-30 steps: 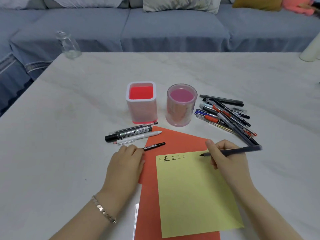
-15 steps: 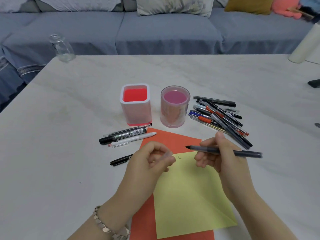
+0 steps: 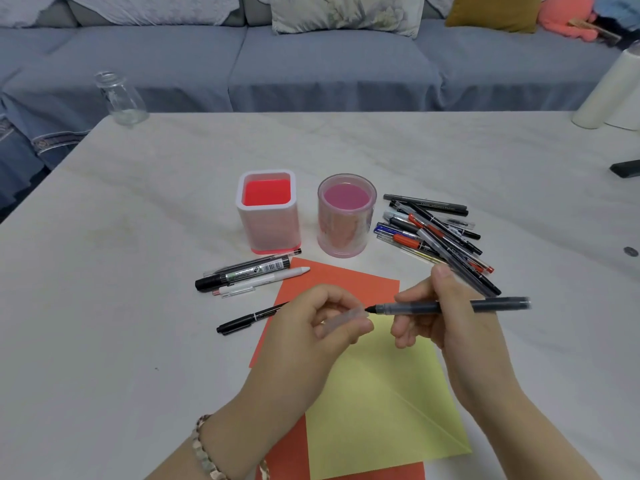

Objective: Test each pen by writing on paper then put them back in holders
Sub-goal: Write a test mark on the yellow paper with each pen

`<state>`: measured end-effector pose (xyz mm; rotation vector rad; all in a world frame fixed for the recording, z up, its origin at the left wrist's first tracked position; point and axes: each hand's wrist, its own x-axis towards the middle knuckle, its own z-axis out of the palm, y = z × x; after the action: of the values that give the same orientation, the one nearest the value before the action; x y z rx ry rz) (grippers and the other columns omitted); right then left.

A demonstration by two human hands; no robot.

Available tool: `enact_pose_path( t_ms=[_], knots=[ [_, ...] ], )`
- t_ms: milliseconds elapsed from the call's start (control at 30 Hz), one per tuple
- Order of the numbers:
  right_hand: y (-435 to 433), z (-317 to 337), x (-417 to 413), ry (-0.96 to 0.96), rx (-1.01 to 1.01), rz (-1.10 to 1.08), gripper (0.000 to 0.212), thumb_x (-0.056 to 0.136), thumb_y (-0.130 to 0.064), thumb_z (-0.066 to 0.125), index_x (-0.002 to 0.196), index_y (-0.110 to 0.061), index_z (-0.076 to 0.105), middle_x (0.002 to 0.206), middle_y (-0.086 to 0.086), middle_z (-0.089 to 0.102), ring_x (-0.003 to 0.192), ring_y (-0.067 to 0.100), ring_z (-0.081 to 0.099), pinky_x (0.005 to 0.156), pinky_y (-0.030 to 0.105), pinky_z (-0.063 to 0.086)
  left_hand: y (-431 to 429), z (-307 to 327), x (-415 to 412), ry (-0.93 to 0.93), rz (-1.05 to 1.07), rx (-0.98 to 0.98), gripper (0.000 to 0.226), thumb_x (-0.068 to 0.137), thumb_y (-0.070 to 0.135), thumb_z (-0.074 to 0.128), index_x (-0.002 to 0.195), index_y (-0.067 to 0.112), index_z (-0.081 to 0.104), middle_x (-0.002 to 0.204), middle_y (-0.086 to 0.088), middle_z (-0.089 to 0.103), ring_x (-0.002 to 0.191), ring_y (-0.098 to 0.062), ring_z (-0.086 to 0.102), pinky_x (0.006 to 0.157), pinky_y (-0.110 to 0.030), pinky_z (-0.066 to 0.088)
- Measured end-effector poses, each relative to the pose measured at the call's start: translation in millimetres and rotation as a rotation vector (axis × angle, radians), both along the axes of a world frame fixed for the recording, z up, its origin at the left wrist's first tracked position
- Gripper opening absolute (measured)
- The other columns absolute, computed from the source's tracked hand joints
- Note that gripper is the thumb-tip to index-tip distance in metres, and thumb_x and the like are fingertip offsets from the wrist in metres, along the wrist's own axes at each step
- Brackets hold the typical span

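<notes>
My right hand (image 3: 446, 317) holds a dark grey pen (image 3: 450, 305) level above the paper, its tip pointing left. My left hand (image 3: 311, 327) pinches the pen's clear cap (image 3: 346, 318) just left of the tip. Below them lies a yellow sheet (image 3: 381, 403) on an orange sheet (image 3: 332, 278). A square red holder (image 3: 267, 211) and a round pink holder (image 3: 346, 214) stand behind the paper, both with no pens in them. A pile of pens (image 3: 436, 233) lies right of the round holder. Three pens (image 3: 249, 273) lie left of the paper, a thin black pen (image 3: 246, 318) below them.
The white table (image 3: 121, 306) carries a glass jar (image 3: 119, 98) at its far left corner and white cylinders (image 3: 609, 91) at the far right. A dark object (image 3: 627, 168) sits at the right edge. A blue sofa (image 3: 325, 60) runs behind the table.
My right hand lifted the pen off the yellow sheet and turned it level. My left hand rose from the paper and brought the clear cap up to the pen's tip.
</notes>
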<state>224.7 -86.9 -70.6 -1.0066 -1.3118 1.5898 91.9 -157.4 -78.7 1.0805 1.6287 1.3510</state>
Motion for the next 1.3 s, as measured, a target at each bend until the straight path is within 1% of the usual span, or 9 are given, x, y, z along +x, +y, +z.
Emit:
enact_pose_path(
  t_ms=[100, 300, 567, 733, 833, 933, 1067, 1167, 1300],
  knots=[
    [-2, -3, -2, -0.046, 0.021, 0.029, 0.040, 0.092, -0.029, 0.045, 0.059, -0.009, 0.055, 0.042, 0.008, 0.053, 0.038, 0.015, 0.046, 0.043, 0.021, 0.041, 1, -1, 1, 0.108, -0.065, 0.004, 0.019, 0.072, 0.022, 0.075, 0.074, 0.037, 0.063, 0.071, 0.016, 0.061, 0.064, -0.001, 0.055, 0.063, -0.014, 0.043],
    [2, -8, 5, -0.074, 0.011, -0.024, 0.038, 0.097, -0.012, 0.039, 0.060, -0.004, 0.045, 0.037, 0.005, 0.046, 0.033, 0.013, 0.035, 0.038, 0.017, 0.032, 1, 6, 12, 0.201, -0.222, -0.043, 0.020, 0.089, 0.016, 0.058, 0.079, 0.030, 0.049, 0.068, 0.011, 0.057, 0.058, -0.003, 0.045, 0.057, -0.013, 0.035],
    [12, -17, 21, -0.078, 0.056, 0.095, 0.027, 0.078, -0.022, 0.043, 0.057, -0.005, 0.046, 0.036, 0.007, 0.049, 0.031, 0.014, 0.040, 0.037, 0.019, 0.035, 22, 7, 14, -0.680, -0.428, -0.476, 0.025, 0.095, 0.010, 0.046, 0.071, 0.013, 0.041, 0.052, 0.002, 0.040, 0.041, -0.004, 0.024, 0.038, -0.011, 0.023],
    [45, -37, 27, -0.481, 0.208, 0.297, 0.014, 0.078, -0.009, 0.072, 0.072, -0.017, 0.062, 0.055, -0.004, 0.061, 0.052, 0.008, 0.056, 0.055, 0.016, 0.043, 34, -19, 2, 0.037, -0.269, -0.264, 0.013, 0.091, 0.016, 0.055, 0.082, 0.026, 0.057, 0.061, 0.013, 0.062, 0.061, -0.016, 0.048, 0.058, -0.027, 0.038],
    [76, -50, 37, -0.968, 0.500, 0.030, 0.018, 0.082, -0.011, 0.064, 0.098, -0.019, 0.068, 0.093, -0.003, 0.062, 0.089, 0.016, 0.057, 0.075, 0.024, 0.039, 30, -34, -23, 0.487, 0.009, -0.140, 0.012, 0.092, 0.017, 0.054, 0.095, 0.026, 0.061, 0.087, 0.011, 0.064, 0.087, -0.013, 0.056, 0.078, -0.029, 0.043],
    [97, -57, 42, -1.265, 0.614, -0.110, 0.028, 0.085, -0.004, 0.052, 0.109, -0.012, 0.065, 0.109, 0.008, 0.061, 0.103, 0.030, 0.050, 0.076, 0.034, 0.038, 17, -49, -55, 0.810, 0.206, -0.136, 0.015, 0.086, 0.012, 0.061, 0.100, 0.018, 0.066, 0.093, 0.001, 0.067, 0.090, -0.023, 0.057, 0.078, -0.037, 0.044],
    [109, -73, 38, -1.559, 0.618, -0.061, 0.023, 0.088, -0.010, 0.049, 0.108, -0.008, 0.060, 0.106, 0.013, 0.061, 0.099, 0.034, 0.050, 0.068, 0.034, 0.030, 2, -73, -88, 1.050, 0.274, -0.240, 0.005, 0.079, 0.008, 0.064, 0.082, 0.011, 0.066, 0.077, -0.006, 0.066, 0.073, -0.035, 0.057, 0.064, -0.039, 0.043],
    [113, -76, 35, -1.662, 0.627, -0.042, 0.018, 0.090, -0.015, 0.047, 0.101, -0.010, 0.061, 0.101, 0.010, 0.065, 0.098, 0.032, 0.052, 0.065, 0.032, 0.026, 5, -77, -92, 1.131, 0.264, -0.238, 0.024, 0.077, 0.021, 0.045, 0.083, 0.009, 0.065, 0.085, -0.010, 0.064, 0.075, -0.036, 0.056, 0.062, -0.040, 0.044],
    [102, -61, 36, -1.344, 0.644, -0.103, 0.014, 0.085, -0.014, 0.052, 0.088, -0.008, 0.065, 0.084, 0.013, 0.066, 0.081, 0.033, 0.055, 0.061, 0.032, 0.030, 24, -60, -64, 0.949, 0.150, -0.060, 0.040, 0.079, 0.029, 0.040, 0.107, 0.010, 0.062, 0.108, -0.008, 0.060, 0.098, -0.030, 0.055, 0.084, -0.040, 0.043]
  ],
)
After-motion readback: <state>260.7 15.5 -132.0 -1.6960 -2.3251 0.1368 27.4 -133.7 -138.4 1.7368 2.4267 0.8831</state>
